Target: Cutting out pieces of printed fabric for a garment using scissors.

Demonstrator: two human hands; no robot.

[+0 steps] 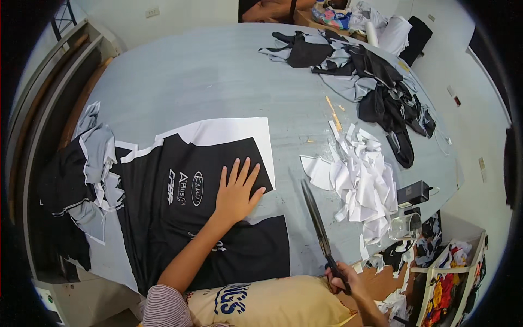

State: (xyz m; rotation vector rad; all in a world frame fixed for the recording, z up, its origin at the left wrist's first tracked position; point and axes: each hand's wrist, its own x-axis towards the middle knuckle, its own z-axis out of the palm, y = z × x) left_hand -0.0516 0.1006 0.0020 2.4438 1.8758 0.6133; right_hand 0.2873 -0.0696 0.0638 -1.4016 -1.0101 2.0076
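My left hand (235,193) lies flat with spread fingers on a black printed fabric piece (158,174), which has white lettering and logos. Under that piece's far and right edges shows white material (229,129). Its lower part stretches toward my body, with a separate-looking black flap at the right. In my right hand (346,279) is a pair of long dark scissors (317,220), held by the handles near the table's front edge. The blades point away from me and look closed, apart from the fabric. Just right of them lies a heap of white offcuts (365,177).
Black and grey fabric scraps (370,71) are piled at the far right. More fabric (81,185) is bunched at the left edge. A black box (413,192) and a clear glass (406,226) stand at the right edge. Shelves with colourful cloth (447,289) are at lower right.
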